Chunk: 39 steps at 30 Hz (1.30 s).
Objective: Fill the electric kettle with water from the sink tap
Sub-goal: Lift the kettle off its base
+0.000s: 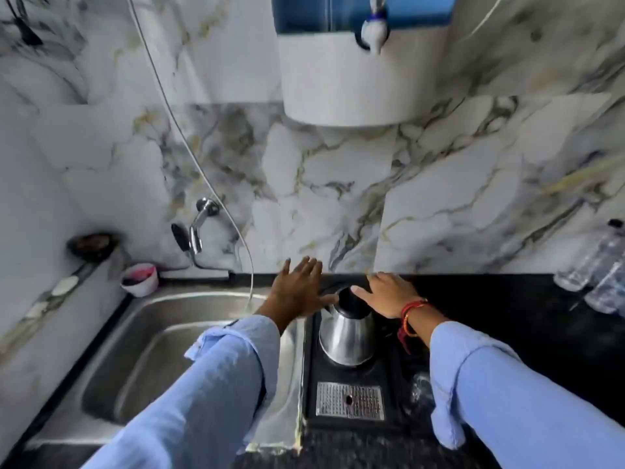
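A steel electric kettle [346,336] with a black top stands on a black tray [313,394] just right of the steel sink [145,350]. My left hand [297,291] hovers flat with fingers spread at the kettle's upper left, its thumb near the black rim. My right hand [385,294] rests on the kettle's top right side, its thumb over the lid; the handle under it is hidden. The chrome sink tap [198,225] juts from the marble wall above the sink's back edge.
A white water purifier [348,82] with a small tap hangs on the wall above the kettle. A metal drip grille [350,401] lies in the tray. A pink-rimmed cup [139,279] sits at the sink's back left corner. Clear bottles [595,269] stand on the black counter at right.
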{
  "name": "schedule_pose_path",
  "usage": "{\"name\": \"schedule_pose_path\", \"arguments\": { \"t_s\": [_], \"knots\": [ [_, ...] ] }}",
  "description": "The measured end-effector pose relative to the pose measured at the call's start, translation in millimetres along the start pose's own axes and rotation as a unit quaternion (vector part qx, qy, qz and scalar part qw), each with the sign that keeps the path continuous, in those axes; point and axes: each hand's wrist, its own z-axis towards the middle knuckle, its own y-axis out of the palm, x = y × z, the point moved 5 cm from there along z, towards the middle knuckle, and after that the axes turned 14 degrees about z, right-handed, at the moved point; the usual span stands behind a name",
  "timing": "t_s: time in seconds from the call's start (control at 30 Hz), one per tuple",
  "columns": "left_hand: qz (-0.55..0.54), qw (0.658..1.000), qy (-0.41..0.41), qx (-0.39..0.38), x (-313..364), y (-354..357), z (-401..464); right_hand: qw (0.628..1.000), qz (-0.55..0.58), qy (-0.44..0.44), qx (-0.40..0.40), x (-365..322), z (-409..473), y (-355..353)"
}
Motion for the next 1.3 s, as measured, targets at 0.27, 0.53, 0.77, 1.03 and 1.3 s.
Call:
{"name": "schedule_pose_path", "arguments": {
  "t_s": [0.27,0.53,0.77,1.03,1.3],
  "knots": [
    [-0.072,0.995,-0.004,-0.072,42,90,12,0.999,-0.005,0.043,-0.008,30,34,56],
    [-0.091,0.996,-0.014,-0.023,44,108,12,0.996,0.001,0.016,0.092,39,55,65],
    [-0.122,0.990,-0.062,0.023,8,89,14,0.991,0.011,-0.046,0.126,-9,81,30],
    [-0.067,0.990,-0.099,0.074,-92,50,-2,0.981,0.153,-0.048,0.111,-95,121,18],
    [-0.040,0.991,-0.124,0.041,-207,97,-37,0.971,0.234,-0.037,0.042,-181,162,88]
  ]
}}
